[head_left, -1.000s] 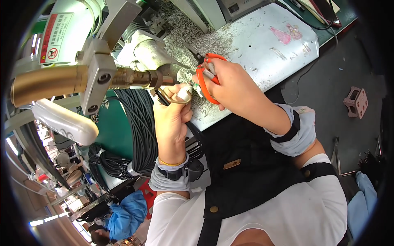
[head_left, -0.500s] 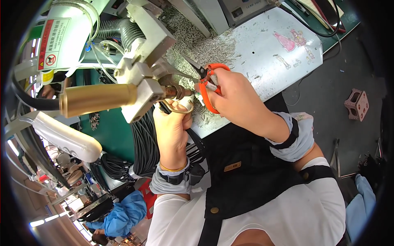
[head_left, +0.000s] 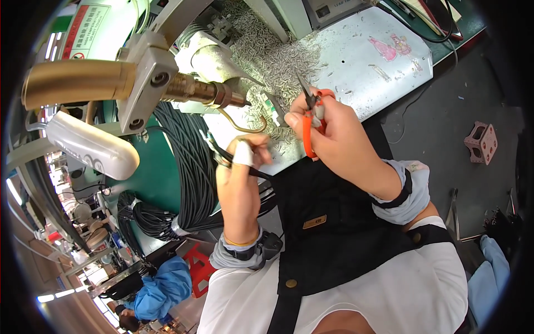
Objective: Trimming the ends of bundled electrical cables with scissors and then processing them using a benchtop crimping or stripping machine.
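My left hand [head_left: 238,181], with a white wrap on the thumb, is closed around a black cable [head_left: 222,151]. The cable's end fans out into several thin coloured wires beyond the knuckles. Slightly blurred fingertips hide part of the grip. In my right hand [head_left: 347,142] is a pair of scissors [head_left: 308,131] with orange handles, its dark blades pointing up and away over the plate. Ahead of my left hand, a clamped soldering iron [head_left: 194,92] reaches in from the left, its tip apart from both hands. A curved brass-coloured tube [head_left: 245,128] sits under it.
Small metal pins [head_left: 272,61] lie heaped on a white metal plate [head_left: 356,67]. A bundle of black cables [head_left: 192,172] crosses the green mat [head_left: 161,192]. A white rounded housing [head_left: 92,146] hangs at left. A pink stool [head_left: 481,143] stands right; a person in blue [head_left: 167,289] is lower left.
My left hand has drawn back from the iron's tip, and the cable's wires now show. My right hand has moved slightly right and nearer me; the scissors point more upward. The iron appears farther left.
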{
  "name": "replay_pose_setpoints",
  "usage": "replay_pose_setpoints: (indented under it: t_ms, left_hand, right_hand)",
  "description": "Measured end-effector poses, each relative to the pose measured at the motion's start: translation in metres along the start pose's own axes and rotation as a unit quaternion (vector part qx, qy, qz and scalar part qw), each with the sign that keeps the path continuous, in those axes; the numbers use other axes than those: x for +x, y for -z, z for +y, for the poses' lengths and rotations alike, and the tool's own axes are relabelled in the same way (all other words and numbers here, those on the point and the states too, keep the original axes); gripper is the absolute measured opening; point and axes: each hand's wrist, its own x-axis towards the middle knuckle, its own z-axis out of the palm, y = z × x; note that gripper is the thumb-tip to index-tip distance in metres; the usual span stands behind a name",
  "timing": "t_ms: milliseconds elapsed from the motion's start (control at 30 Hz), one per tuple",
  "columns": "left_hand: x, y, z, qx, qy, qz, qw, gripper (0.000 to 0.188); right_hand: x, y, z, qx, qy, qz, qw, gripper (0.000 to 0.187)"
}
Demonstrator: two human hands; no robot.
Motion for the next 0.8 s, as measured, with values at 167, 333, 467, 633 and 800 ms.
replay_pose_setpoints:
  t_ms: [167,333,467,633,800]
  left_hand:
    - [-0.022,-0.001,-0.009,0.182,-0.028,-0.083,0.979,0.017]
    - [-0.024,0.002,-0.011,0.278,-0.039,-0.123,0.952,0.017]
    - [-0.019,-0.008,-0.006,0.236,-0.146,-0.156,0.948,0.019]
    - [-0.026,0.002,-0.014,0.231,0.0,-0.155,0.961,0.019]
    - [-0.029,-0.002,-0.012,0.155,0.032,-0.185,0.97,0.015]
  right_hand:
    - [-0.016,-0.007,-0.009,0.094,0.063,-0.012,0.994,0.016]
    - [-0.022,0.0,-0.023,-0.042,0.116,-0.079,0.989,0.012]
    - [-0.026,-0.003,-0.022,-0.033,0.275,-0.083,0.957,0.012]
    - [-0.022,0.0,-0.026,0.009,0.143,-0.074,0.987,0.013]
    - [-0.017,0.008,-0.025,0.124,-0.067,-0.134,0.981,0.016]
